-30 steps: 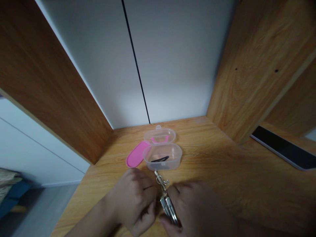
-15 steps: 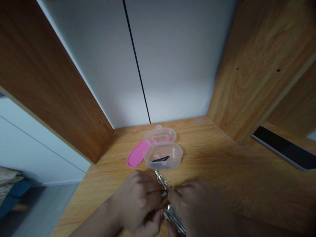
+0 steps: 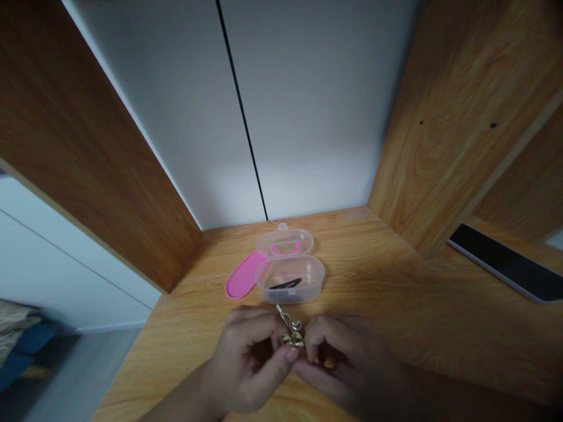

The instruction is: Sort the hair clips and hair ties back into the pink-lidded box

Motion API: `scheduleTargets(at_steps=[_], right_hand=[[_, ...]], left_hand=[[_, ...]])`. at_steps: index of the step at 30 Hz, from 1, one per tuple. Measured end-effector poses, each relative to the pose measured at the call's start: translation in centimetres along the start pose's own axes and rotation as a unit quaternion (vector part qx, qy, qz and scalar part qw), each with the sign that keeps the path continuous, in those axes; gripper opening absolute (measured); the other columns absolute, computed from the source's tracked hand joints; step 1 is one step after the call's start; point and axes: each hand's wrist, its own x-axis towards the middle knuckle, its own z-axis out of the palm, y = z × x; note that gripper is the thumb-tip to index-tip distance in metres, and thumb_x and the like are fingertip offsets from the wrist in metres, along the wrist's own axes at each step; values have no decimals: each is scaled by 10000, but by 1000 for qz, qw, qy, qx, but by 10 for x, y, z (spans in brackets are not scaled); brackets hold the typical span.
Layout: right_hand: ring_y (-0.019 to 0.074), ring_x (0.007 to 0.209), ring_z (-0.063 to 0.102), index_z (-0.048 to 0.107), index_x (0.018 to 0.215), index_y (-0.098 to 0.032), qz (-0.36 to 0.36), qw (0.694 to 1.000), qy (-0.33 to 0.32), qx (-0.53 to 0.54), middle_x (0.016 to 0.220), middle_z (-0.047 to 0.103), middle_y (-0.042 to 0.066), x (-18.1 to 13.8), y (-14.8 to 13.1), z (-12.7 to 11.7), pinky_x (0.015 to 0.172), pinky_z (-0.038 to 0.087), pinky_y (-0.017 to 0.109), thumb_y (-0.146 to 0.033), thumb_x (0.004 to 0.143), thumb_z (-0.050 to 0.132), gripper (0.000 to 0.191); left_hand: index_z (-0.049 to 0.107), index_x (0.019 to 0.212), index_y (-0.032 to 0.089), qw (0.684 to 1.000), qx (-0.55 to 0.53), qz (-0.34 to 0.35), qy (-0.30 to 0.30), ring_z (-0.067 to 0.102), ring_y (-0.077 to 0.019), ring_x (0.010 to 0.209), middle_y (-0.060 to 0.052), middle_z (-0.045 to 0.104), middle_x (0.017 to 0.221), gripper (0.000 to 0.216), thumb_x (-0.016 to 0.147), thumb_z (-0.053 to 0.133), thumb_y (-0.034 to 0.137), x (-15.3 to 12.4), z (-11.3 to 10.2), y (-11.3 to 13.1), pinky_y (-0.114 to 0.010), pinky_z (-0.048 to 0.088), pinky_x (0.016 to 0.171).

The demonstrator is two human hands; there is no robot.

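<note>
Here, your left hand (image 3: 248, 363) and right hand (image 3: 352, 366) meet low over the light wooden desk (image 3: 396, 305), the fingertips of both pinched closed around a small shiny metal clasp (image 3: 292, 338). Just beyond it sits an open clear plastic oval box (image 3: 303, 287) holding a black hairpin (image 3: 285, 284). A pink oval plastic piece (image 3: 240, 282) lies against the box's left side.

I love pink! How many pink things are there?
2: a pink oval piece left of the clear box, and a small pink bit in its open top. The left hand and right hand may hide more.
</note>
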Motion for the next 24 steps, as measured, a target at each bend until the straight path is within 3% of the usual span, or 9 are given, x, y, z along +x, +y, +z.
scheduleTargets(at_steps=[2,4,7,10,13,15,19,24], right_hand=[[77,500,620,598,683,-210,22,997,58,53,592,685,-58,3,-1,-1,510,443,159,-318,845,792,274],[88,529,650,641,672,-217,58,985,125,102,600,704,-53,6,0,-1,539,491,158,-321,816,825,256],[106,532,665,688,686,-223,105,962,181,175,598,712,-37,7,3,0,528,526,176,-279,811,823,192],[123,572,702,757,793,-240,124,955,179,203,659,754,-18,6,6,0,552,561,196,-224,832,789,53],[153,726,761,794,886,-274,101,966,157,177,809,806,5,4,6,-1,701,619,240,-179,851,752,110],[147,694,758,786,876,-277,99,965,161,183,793,801,-3,4,5,0,678,627,231,-166,849,749,120],[169,622,758,694,794,-243,155,923,212,283,756,785,-1,9,5,6,529,618,208,-200,744,856,175],[201,613,770,627,854,-235,212,882,241,346,709,777,5,17,2,4,551,647,247,-241,639,934,375]], left_hand=[[615,767,175,998,-22,-7,51,607,-126,587,-32,652,645,181,936,593,235,-1,3,0,-206,459,570],[636,829,179,986,-81,-33,139,649,-130,618,-34,680,714,207,987,566,292,-3,11,3,-211,519,592],[537,854,201,925,-255,-105,259,687,-134,571,-43,741,879,224,1030,506,337,-3,28,10,-222,550,492],[446,882,222,892,-318,-180,266,685,-117,513,-11,752,886,190,1014,560,296,-1,40,17,-223,559,501],[460,937,224,889,-325,-174,270,584,-58,438,51,682,721,147,1021,559,293,2,44,17,-195,533,535],[477,975,225,888,-319,-164,287,525,-52,443,69,617,640,119,1022,560,296,3,44,14,-166,487,510],[541,994,202,894,-299,-186,277,521,-67,548,35,594,689,110,1017,570,305,-1,43,4,-163,469,542],[672,931,142,912,-260,-239,206,522,-61,514,3,613,646,205,972,642,340,-6,40,-3,-150,433,492]])
